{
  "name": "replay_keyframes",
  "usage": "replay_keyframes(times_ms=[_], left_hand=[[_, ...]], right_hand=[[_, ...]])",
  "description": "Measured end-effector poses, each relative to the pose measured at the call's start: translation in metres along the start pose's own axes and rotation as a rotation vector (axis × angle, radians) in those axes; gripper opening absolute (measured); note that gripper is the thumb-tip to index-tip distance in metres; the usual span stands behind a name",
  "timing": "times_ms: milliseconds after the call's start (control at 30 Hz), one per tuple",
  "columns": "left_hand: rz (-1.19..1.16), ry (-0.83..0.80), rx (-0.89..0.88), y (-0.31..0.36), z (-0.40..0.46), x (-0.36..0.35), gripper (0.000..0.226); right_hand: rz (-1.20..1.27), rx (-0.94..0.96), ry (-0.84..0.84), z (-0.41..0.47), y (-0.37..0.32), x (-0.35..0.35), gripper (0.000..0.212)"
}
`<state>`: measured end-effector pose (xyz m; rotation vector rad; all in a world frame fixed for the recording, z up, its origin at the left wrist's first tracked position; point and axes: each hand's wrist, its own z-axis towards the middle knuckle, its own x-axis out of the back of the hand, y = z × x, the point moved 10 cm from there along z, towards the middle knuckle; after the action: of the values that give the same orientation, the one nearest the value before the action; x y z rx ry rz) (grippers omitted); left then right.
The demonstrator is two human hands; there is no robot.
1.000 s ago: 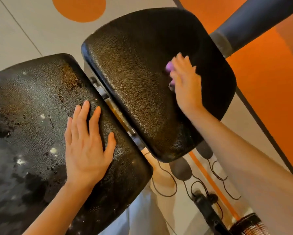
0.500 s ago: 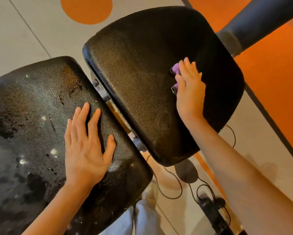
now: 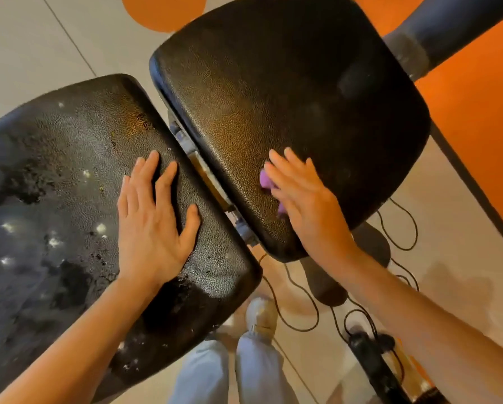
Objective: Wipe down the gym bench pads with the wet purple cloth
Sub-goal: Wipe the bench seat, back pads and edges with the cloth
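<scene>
Seen from above, two black textured bench pads filled the frame. At centre left, the left hand (image 3: 154, 228) was laid flat, fingers spread, on the left pad (image 3: 55, 199), which was speckled with wet patches. Right of centre, the right hand (image 3: 305, 199) was pressed with straight fingers over the purple cloth (image 3: 264, 179), mostly hidden, on the right pad (image 3: 288, 97).

Two black pebbled bench pads sit side by side, a narrow gap between them. The left pad (image 3: 69, 185) shows pale specks and wet patches. The purple cloth (image 3: 265, 179) lies on the right pad (image 3: 288, 91), mostly hidden.
</scene>
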<state>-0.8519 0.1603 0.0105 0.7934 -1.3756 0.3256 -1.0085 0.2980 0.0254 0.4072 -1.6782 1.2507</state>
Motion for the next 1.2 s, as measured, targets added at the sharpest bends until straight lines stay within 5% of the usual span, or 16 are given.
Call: replay_keyframes(times_ms=[100,300,467,700,900,1100,1200], left_hand=[[-0.006,0.004,0.002,-0.001,0.0,0.0,0.063],[-0.012,0.004,-0.01,0.0,-0.001,-0.002,0.063],[-0.003,-0.003,-0.016,-0.001,-0.002,-0.002,0.063],[-0.083,-0.051,-0.043,0.001,-0.004,0.001,0.065],[-0.217,-0.189,-0.39,0.092,-0.038,-0.017,0.064],[-0.301,-0.256,-0.414,0.102,-0.049,-0.041,0.058],[-0.274,-0.269,-0.429,0.105,-0.05,-0.042,0.056]], right_hand=[[-0.08,0.096,-0.084,-0.064,-0.009,-0.008,0.051],[-0.077,0.09,-0.017,0.015,-0.026,-0.034,0.048],[-0.226,0.187,-0.089,-0.1,-0.028,-0.017,0.051],[0.071,-0.106,0.106,-0.023,-0.021,-0.02,0.037],[-0.075,-0.003,0.082,-0.08,-0.017,-0.008,0.045],[0.102,-0.532,0.516,-0.053,0.067,0.043,0.037],[0.091,-0.412,0.384,-0.093,0.007,0.006,0.037]])
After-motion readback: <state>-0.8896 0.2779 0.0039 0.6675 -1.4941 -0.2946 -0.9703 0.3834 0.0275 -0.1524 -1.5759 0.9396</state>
